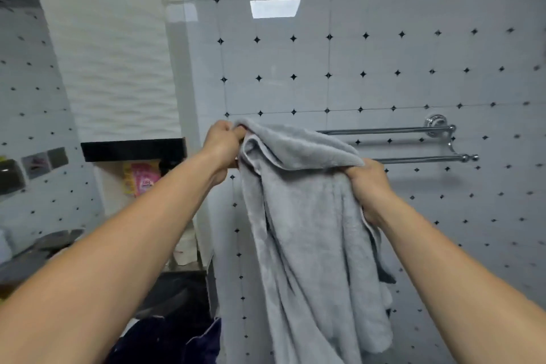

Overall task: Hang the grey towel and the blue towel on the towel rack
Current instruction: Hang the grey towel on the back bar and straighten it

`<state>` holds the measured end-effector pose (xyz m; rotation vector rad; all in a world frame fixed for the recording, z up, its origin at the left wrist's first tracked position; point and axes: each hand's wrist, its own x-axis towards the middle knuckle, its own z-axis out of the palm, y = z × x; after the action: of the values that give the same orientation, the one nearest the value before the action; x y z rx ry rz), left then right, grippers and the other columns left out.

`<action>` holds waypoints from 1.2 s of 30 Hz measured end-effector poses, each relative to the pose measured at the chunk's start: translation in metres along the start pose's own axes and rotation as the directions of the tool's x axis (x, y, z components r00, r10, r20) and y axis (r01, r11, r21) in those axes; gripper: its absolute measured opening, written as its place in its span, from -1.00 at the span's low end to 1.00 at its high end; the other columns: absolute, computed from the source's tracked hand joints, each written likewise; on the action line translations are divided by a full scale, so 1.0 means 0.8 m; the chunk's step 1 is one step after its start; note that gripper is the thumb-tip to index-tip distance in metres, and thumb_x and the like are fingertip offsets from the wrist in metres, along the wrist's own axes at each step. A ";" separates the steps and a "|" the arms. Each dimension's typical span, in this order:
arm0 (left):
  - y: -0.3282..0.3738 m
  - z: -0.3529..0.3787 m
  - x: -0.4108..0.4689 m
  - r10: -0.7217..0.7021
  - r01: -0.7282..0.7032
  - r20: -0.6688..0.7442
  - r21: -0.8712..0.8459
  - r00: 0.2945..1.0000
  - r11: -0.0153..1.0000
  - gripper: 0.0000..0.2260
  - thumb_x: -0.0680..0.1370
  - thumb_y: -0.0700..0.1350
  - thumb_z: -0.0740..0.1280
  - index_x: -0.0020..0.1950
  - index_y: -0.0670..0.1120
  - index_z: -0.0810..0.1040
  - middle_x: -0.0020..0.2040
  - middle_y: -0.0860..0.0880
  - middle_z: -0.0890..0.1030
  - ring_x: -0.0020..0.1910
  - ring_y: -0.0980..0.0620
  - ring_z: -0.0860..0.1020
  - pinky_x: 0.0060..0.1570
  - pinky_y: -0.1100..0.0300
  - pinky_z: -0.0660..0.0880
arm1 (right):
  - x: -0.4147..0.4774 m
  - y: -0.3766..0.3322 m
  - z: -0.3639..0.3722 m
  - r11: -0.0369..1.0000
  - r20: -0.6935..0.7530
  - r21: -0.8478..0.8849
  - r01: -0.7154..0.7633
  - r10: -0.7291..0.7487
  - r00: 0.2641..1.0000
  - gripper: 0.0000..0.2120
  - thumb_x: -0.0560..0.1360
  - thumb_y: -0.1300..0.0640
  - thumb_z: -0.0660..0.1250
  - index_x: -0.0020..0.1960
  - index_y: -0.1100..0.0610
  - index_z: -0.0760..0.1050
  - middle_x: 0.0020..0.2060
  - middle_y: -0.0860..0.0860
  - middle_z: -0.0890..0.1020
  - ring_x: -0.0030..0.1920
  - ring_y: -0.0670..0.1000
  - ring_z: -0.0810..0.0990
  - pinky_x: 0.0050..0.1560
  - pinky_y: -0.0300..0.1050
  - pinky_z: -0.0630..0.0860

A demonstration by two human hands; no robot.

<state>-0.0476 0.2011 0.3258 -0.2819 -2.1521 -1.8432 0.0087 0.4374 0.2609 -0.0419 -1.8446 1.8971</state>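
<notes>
Arms are stretched forward and upward toward the towel rack (413, 143), a chrome double-bar fitting fixed to the white tiled wall (384, 53). The grey towel (304, 216) is held in front of the rack's left part, so that end of both bars is hidden by cloth; whether the towel is already laid over a bar cannot be told. The left hand (223, 143) is raised at the rack's left end, wrist bent, with the fingers curled together and a top corner of the grey towel pinched between them. The right hand (367, 186) is held just below the rack's lower bar, knuckles up, fingers closed into a fist around a bunched fold of the same towel. From these two grips the cloth is draped downward in long folds well below the rack. The blue towel (177, 340) is seen far below and left of the rack, lying in a dark heap at the bottom edge of the view, touched by neither hand.
</notes>
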 end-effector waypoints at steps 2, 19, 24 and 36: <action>-0.035 0.030 -0.005 -0.057 0.054 0.034 0.070 0.998 0.996 -0.79 0.55 -0.21 0.25 -0.28 -0.05 0.41 -0.36 -0.05 0.50 -0.39 0.00 0.47 -0.43 0.22 0.42 | 0.004 -0.006 -0.027 1.000 0.028 -0.002 -0.027 0.028 0.999 -0.83 0.39 0.15 0.33 -0.17 0.00 0.70 -0.29 0.03 0.74 -0.26 0.02 0.72 -0.29 -0.10 0.63; -0.082 0.171 -0.106 0.386 -0.385 0.441 -0.096 0.810 0.918 -0.52 0.38 0.05 0.47 0.25 0.20 0.41 0.23 0.08 0.37 0.22 0.24 0.43 0.26 0.18 0.45 | 0.016 -0.022 -0.051 0.950 0.232 -0.171 -0.262 0.297 0.926 -0.71 0.32 0.35 0.14 -0.34 0.21 0.64 -0.34 0.21 0.65 -0.38 0.14 0.63 -0.31 -0.08 0.58; -0.074 0.174 -0.085 0.243 -0.152 0.448 -0.228 0.860 0.962 -0.32 0.36 -0.06 0.53 0.39 0.18 0.30 0.23 -0.04 0.51 0.20 0.04 0.54 0.21 0.16 0.49 | 0.011 -0.025 -0.053 0.917 0.412 -0.371 -0.148 0.305 0.858 -0.52 0.13 0.34 0.16 -0.06 0.25 0.69 -0.10 0.24 0.72 -0.09 0.22 0.71 -0.08 0.04 0.64; -0.078 0.146 -0.034 0.272 -0.278 0.150 0.019 0.951 0.961 -0.78 0.48 -0.33 0.23 -0.10 -0.10 0.63 -0.17 0.00 0.65 -0.16 0.05 0.57 -0.14 0.26 0.50 | -0.030 0.065 -0.115 0.736 0.188 -0.674 -0.066 0.257 0.948 -0.90 0.23 0.25 0.28 -0.29 0.11 0.39 -0.45 -0.04 0.42 -0.45 -0.06 0.37 -0.44 -0.21 0.25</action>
<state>-0.0539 0.3077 0.2422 -0.6914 -2.1126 -1.6661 0.0458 0.5160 0.1963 -0.1977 -2.7105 1.2834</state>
